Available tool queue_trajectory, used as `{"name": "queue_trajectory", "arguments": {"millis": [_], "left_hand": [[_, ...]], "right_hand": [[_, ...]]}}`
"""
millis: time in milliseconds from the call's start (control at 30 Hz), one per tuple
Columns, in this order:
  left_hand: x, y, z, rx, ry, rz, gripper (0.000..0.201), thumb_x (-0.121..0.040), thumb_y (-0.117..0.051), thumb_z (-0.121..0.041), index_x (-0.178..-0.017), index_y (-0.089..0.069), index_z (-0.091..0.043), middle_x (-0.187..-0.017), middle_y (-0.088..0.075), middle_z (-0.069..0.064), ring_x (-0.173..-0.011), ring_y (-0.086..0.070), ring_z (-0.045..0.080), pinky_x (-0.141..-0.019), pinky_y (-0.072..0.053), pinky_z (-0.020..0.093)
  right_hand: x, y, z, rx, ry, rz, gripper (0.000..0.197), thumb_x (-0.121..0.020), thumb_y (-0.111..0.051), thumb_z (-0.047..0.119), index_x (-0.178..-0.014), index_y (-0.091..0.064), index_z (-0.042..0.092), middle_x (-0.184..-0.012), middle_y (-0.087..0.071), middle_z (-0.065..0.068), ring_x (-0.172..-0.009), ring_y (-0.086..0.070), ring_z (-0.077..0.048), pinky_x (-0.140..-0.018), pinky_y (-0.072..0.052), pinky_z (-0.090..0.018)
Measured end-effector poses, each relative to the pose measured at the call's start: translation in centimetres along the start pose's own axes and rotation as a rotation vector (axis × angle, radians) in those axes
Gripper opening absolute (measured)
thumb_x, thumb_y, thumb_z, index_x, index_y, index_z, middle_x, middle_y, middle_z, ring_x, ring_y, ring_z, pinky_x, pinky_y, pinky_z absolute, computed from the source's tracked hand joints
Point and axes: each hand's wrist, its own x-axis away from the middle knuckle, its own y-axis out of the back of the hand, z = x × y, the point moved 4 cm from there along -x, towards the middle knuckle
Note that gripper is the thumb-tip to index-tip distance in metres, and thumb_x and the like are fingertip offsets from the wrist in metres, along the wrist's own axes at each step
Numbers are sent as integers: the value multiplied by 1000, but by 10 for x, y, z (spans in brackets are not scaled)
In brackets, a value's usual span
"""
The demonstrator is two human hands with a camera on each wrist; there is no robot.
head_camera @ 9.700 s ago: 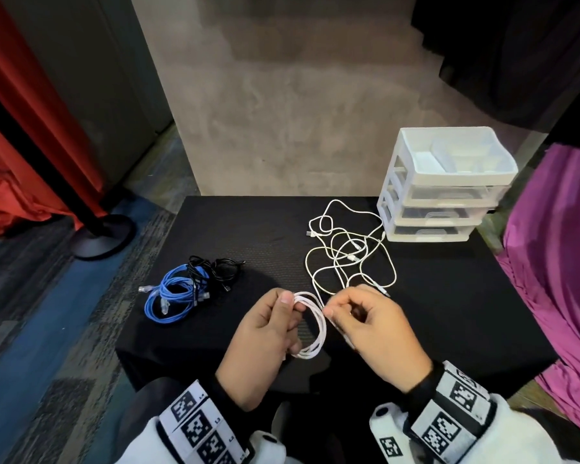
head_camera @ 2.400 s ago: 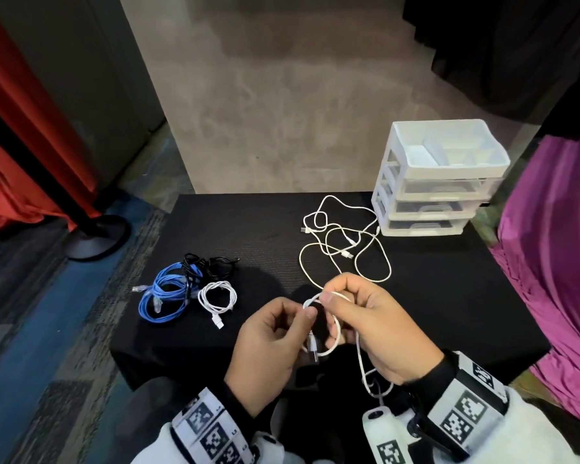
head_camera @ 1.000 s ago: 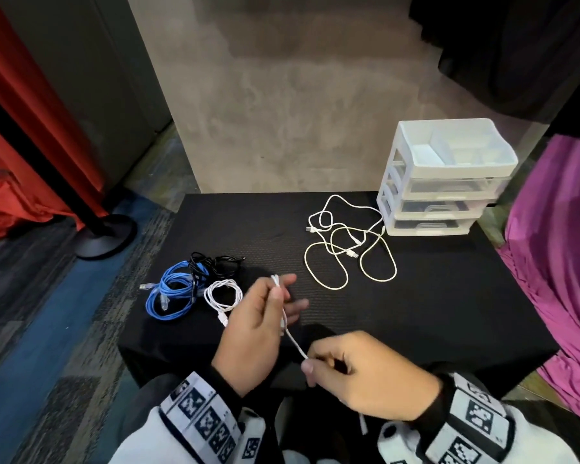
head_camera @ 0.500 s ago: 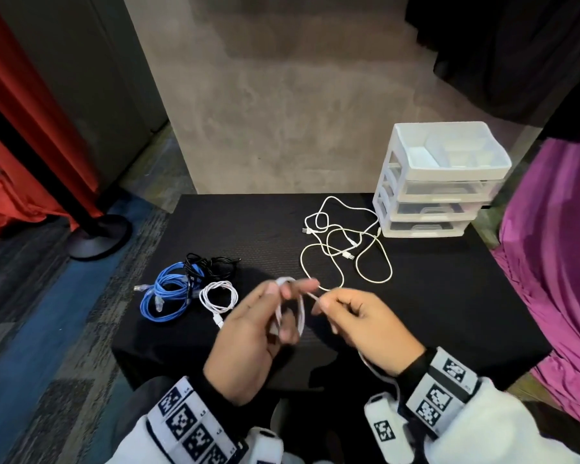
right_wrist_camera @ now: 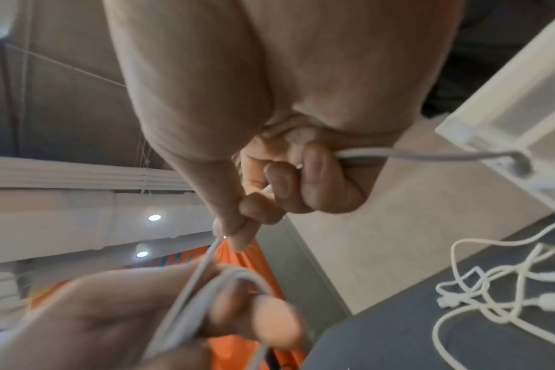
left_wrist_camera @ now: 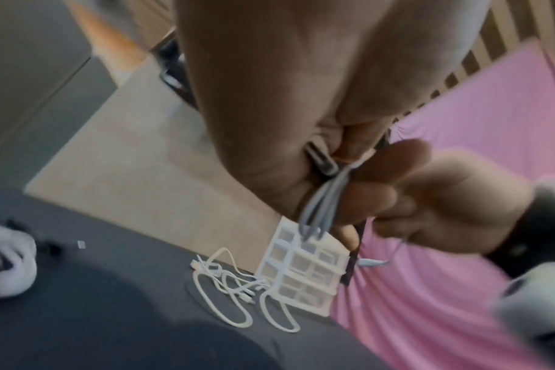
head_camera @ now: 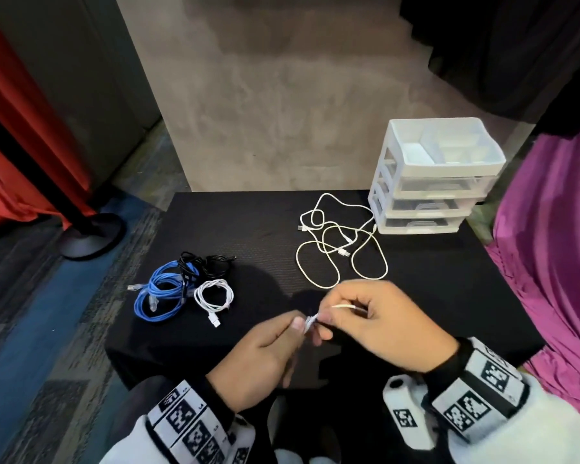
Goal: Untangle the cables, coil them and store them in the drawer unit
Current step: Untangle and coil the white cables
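- Head view: the left hand (head_camera: 265, 356) pinches a small bundle of loops of the white cable (head_camera: 310, 321) between thumb and fingers, above the near edge of the black table (head_camera: 248, 229). The right hand (head_camera: 382, 323) pinches the same cable's free length right beside it. The drawer unit (head_camera: 432, 182), drawers closed, stands at the table's far right corner. A tangled white cable (head_camera: 339, 242) lies just in front of the drawer unit. Well to its left sit a blue coil (head_camera: 158, 293), a black coil (head_camera: 205, 262) and a small white coil (head_camera: 213, 294).
- Left wrist view: blurred; the loops hang from the left hand's closed fingers (left_wrist_camera: 333, 140).
- Right wrist view: the right hand's fingers (right_wrist_camera: 311, 170) curl round the cable, its tail running off toward the drawer unit.
- Risk, as I judge it: the pinch is narrow, so a loosened thumb could let the loops spring open; the dangling tail could snag.
- Room: concrete wall behind the drawer unit, pink fabric to its right, a red curtain far left, carpet floor.
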Motion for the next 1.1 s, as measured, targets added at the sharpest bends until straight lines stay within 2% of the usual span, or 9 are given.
{"name": "queue_trajectory", "arguments": {"millis": [67,100,200,333,467,633,767,933,1100], "left_hand": [[2,-4,-8,143,-32,62,41,-108,-34,-30,-102,-59,1,-60,-62,-9,-48,-34,19,-54,-31,31],[1,-4,-10,216,-54,69,39,-108,-34,-27,-100,-53,6,-72,-70,-7,-47,-31,18,-53,-30,31],[-1,3,-16,460,-76,13,27,-105,-39,-26,-93,-49,-4,-106,-72,17,-43,-27,8,-49,-34,22],[0,9,-11,779,-50,-10,22,-104,-45,-26,-92,-51,-9,-98,-62,11,-43,-27,3,-48,-37,18],[-2,5,-4,920,-13,-38,20,-102,-50,-27,-91,-52,-10,-93,-56,8,-48,-32,3,-53,-41,21],[-9,-3,7,828,-8,-147,26,-101,-50,-33,-95,-52,-7,-80,-48,5,-57,-39,10,-63,-44,27],[-12,-6,13,709,-5,-247,31,-102,-54,-36,-91,-61,-8,-77,-53,5,-67,-51,15,-72,-51,30],[-11,0,16,382,-58,-376,34,-104,-51,-39,-93,-70,-13,-78,-61,10,-77,-59,22,-84,-51,43],[-12,2,17,256,-96,-432,29,-102,-49,-30,-92,-72,-14,-74,-63,-2,-72,-62,12,-75,-53,25]], "right_hand": [[-6,8,-10,-44,-11,-31,13,-98,-72,21,-85,-75,18,-79,-74,-7,-82,-68,-33,-87,-52,-54],[-9,10,-17,-43,-20,-64,11,-98,-72,22,-87,-76,20,-82,-73,-6,-85,-68,-31,-87,-53,-53],[-11,3,-39,0,-35,-148,11,-98,-71,24,-91,-78,28,-92,-71,1,-93,-67,-24,-85,-56,-47],[-3,-13,-53,23,-74,-295,13,-95,-76,20,-93,-81,32,-89,-68,5,-89,-65,-16,-88,-52,-36],[4,-36,-54,-298,-221,-313,13,-98,-71,18,-100,-83,21,-84,-74,-10,-77,-64,-21,-86,-55,-46],[11,-57,-25,-987,-319,-142,31,-105,-56,18,-113,-72,-8,-96,-71,-26,-87,-68,-33,-81,-56,-32],[10,-56,-39,-854,-390,-237,15,-93,-73,8,-107,-78,2,-97,-61,-22,-90,-51,-32,-78,-46,-28],[12,-53,-42,-944,-456,-283,13,-93,-70,4,-103,-79,3,-99,-67,-19,-88,-59,-22,-76,-46,-26],[10,-51,-32,-1064,-321,-295,21,-93,-63,-3,-113,-70,1,-83,-67,-10,-74,-59,-16,-73,-44,-29]]}}
